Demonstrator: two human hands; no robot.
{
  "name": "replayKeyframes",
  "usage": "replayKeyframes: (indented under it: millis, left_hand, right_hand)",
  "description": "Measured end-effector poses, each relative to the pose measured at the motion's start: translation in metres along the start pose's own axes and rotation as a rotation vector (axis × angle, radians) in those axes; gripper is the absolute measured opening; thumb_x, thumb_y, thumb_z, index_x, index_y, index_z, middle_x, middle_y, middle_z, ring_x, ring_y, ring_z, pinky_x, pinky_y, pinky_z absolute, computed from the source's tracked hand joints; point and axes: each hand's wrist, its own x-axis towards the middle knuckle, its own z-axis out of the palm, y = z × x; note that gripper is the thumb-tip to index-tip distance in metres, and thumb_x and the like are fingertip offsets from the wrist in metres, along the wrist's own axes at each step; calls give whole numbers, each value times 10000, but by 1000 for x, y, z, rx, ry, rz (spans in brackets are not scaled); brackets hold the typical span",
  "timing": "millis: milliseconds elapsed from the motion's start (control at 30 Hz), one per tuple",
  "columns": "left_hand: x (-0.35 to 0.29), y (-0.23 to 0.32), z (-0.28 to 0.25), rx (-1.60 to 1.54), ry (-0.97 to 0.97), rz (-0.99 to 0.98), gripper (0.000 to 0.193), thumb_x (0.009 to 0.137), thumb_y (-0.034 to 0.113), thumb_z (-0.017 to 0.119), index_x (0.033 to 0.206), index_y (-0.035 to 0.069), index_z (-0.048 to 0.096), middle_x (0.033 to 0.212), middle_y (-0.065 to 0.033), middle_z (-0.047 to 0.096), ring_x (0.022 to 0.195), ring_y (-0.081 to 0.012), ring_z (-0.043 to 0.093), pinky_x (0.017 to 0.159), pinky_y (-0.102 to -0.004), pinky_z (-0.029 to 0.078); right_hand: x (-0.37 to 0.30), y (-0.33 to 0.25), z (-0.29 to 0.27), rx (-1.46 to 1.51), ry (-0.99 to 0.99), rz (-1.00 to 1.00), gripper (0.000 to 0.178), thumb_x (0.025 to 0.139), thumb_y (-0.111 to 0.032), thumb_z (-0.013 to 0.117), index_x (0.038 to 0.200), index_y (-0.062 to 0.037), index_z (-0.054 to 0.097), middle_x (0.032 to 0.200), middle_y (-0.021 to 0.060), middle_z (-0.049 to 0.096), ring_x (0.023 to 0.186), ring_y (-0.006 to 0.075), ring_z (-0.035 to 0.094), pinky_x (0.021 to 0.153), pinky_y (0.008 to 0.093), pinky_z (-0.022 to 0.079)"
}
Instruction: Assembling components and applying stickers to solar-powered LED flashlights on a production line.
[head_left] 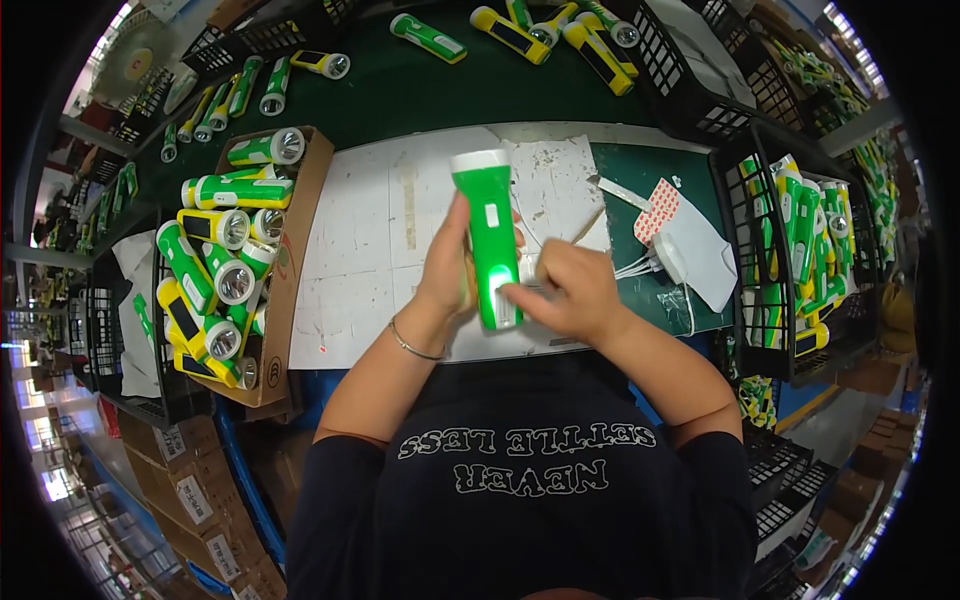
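Observation:
A green flashlight with a white head stands roughly upright in the picture above the white work surface, its head pointing away from me. My left hand is wrapped round it from the left, fingers behind the body. Near the lower end of the flashlight a panel glows bright white-green. My right hand comes in from the right with its fingers curled in. Its thumb reaches out to the flashlight's lower part, beside the glowing panel, and seems to touch it. The flashlight's back is hidden.
At the left a cardboard box holds several green and yellow flashlights. A black crate of more flashlights stands right. White cables and a round white device lie beside a red-patterned sheet. Loose flashlights lie along the far green table.

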Motion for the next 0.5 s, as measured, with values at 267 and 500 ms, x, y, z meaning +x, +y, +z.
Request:
replayKeyframes:
  millis: [267,500]
  left_hand:
    - [-9,8,4,439,88,18,311,919,230,531,1140,44,416,934,-86,557,745,-138,579,640,-262,495]
    - [-18,24,10,1328,-88,112,500,818,221,626,1198,-19,407,1002,-187,573,890,-301,596,765,-373,480]
  right_hand:
    - [1,38,-4,423,36,400,371,896,-306,556,675,-11,519,634,57,459,553,139,422,513,301,361]
    - [37,31,-38,241,-416,503,602,723,-254,735,1238,-101,463,780,30,563,705,97,543,609,244,442]
